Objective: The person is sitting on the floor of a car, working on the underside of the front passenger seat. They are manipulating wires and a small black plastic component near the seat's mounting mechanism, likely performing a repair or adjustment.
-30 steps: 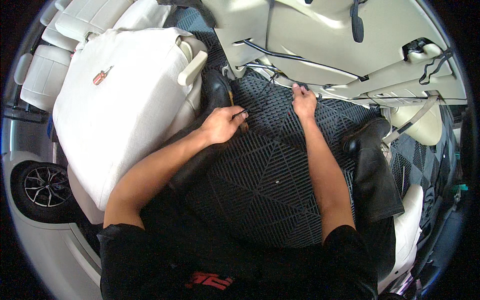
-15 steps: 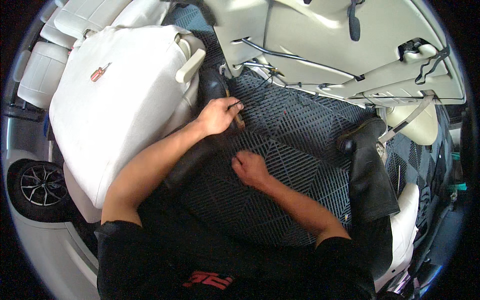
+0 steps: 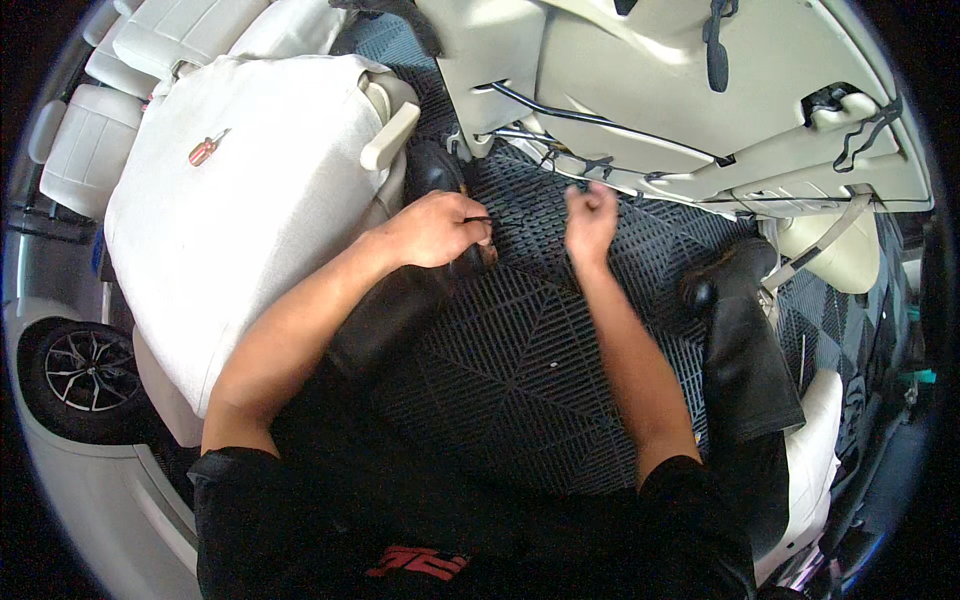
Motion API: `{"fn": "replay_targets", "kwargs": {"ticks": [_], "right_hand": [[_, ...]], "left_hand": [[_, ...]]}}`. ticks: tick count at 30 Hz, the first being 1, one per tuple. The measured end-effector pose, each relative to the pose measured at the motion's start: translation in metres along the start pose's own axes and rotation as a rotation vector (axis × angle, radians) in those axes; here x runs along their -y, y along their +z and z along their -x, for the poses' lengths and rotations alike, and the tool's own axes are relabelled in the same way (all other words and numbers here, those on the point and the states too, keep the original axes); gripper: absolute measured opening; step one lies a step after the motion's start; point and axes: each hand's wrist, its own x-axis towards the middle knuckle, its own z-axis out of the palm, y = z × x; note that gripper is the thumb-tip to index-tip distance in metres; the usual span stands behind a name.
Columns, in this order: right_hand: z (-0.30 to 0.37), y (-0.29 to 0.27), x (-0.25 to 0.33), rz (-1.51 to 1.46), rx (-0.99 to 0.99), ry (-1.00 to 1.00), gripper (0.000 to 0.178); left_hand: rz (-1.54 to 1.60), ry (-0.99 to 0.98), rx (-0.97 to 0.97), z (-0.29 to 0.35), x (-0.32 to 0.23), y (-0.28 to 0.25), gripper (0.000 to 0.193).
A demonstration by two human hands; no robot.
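Observation:
My left hand (image 3: 437, 230) is closed in a pinch on a thin black cable (image 3: 480, 219), just above the dark floor matting. Farther right, my right hand (image 3: 590, 225) is raised near the lower edge of a large cream trim panel (image 3: 640, 75); its fingertips are smeared by motion, so whether they grip anything is unclear. Black wiring (image 3: 545, 152) runs along the panel's lower edge, close beyond my right hand. A black rod or tube (image 3: 610, 123) crosses the panel's face.
On the left, a seat (image 3: 270, 200) under a white cover bears a red-handled screwdriver (image 3: 204, 151). A cream lever (image 3: 390, 138) juts from the seat's side. My black boots stand on the patterned matting (image 3: 515, 385). A strap (image 3: 820, 243) hangs at the panel's right end.
My right hand has moved away from me and to the right, up to the panel's lower edge. The left hand keeps its pinch on the cable, almost unmoved.

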Motion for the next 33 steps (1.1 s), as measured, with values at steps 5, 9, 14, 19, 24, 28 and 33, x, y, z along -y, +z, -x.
{"fn": "replay_targets", "kwargs": {"ticks": [5, 9, 14, 19, 24, 28, 33], "right_hand": [[-0.049, 0.015, -0.017, -0.17, -0.185, -0.066, 0.02], [-0.043, 0.028, -0.021, -0.316, -0.184, -0.004, 0.017], [-0.005, 0.009, -0.011, 0.434, 0.194, -0.971, 0.013], [0.039, -0.035, -0.002, 0.782, 1.034, -0.781, 0.016], [0.032, -0.01, 0.021, -0.116, 0.453, 0.019, 0.031], [-0.015, 0.025, 0.061, -0.182, 0.336, 0.399, 0.037], [-0.015, 0.016, 0.037, -0.242, 0.421, 0.304, 0.03]], "left_hand": [[0.179, -0.029, 0.071, -0.006, -0.014, 0.003, 0.026], [0.316, -0.059, 0.068, -0.009, -0.01, 0.007, 0.025], [0.309, -0.076, 0.055, -0.007, 0.005, 0.01, 0.025], [0.103, -0.045, 0.053, -0.005, 0.0, 0.012, 0.025], [-0.19, 0.033, 0.113, -0.003, -0.012, 0.034, 0.024], [-0.287, 0.003, 0.145, -0.006, -0.025, 0.057, 0.022], [-0.504, 0.019, 0.471, -0.016, -0.02, 0.054, 0.026]]}}
